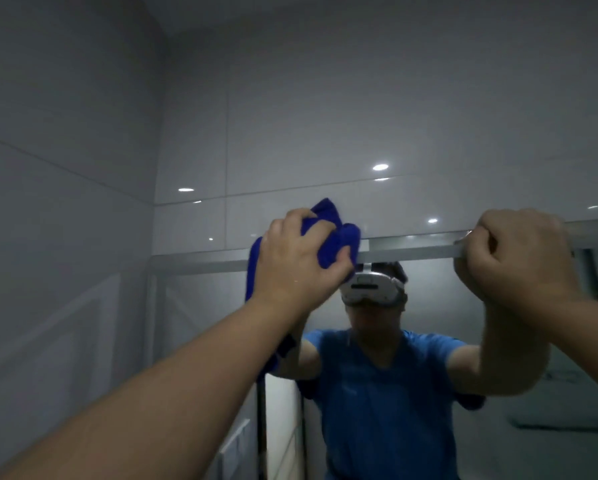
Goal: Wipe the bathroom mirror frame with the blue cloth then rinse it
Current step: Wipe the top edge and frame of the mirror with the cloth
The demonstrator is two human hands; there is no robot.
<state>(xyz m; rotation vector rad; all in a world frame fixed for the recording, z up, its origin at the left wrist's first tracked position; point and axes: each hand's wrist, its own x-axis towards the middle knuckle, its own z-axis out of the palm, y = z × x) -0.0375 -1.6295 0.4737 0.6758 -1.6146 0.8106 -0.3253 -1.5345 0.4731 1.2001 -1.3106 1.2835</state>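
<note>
At centre frame the left hand (297, 258) clenches the bunched blue cloth (339, 237), which bulges above and right of the knuckles, pressed to the top rail of the mirror frame (412, 252). At right, the right hand (519, 258) seems to hook its curled fingers over that rail.

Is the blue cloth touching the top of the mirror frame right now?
Touching. The head view shows the blue cloth, bunched in the left hand, pressed onto the mirror frame at its top bar, which disappears under the cloth with no gap.
</note>
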